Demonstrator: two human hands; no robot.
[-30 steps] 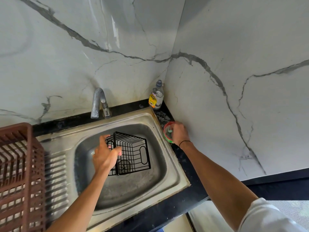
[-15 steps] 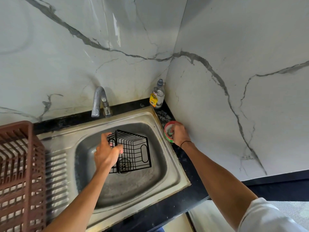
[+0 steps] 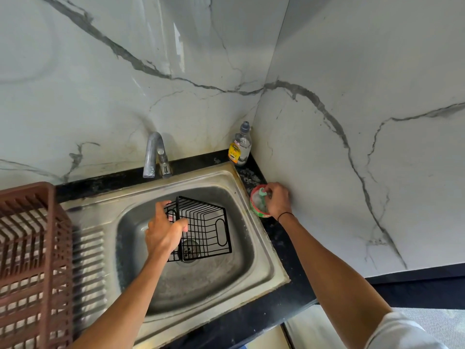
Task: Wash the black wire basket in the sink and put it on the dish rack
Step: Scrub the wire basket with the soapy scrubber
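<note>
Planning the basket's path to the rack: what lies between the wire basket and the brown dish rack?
Head view: only the sink's ribbed steel drainboard and the left hand gripping the basket; then the rack.

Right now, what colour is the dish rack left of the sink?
Reddish brown; the dish rack shows best in the head view, at the left edge.

Black wire basket (image 3: 203, 227), brown dish rack (image 3: 32, 248), grey-veined white marble wall (image 3: 352, 71).

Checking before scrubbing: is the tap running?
Off, it seems: no stream falls from the faucet into the sink.
</note>
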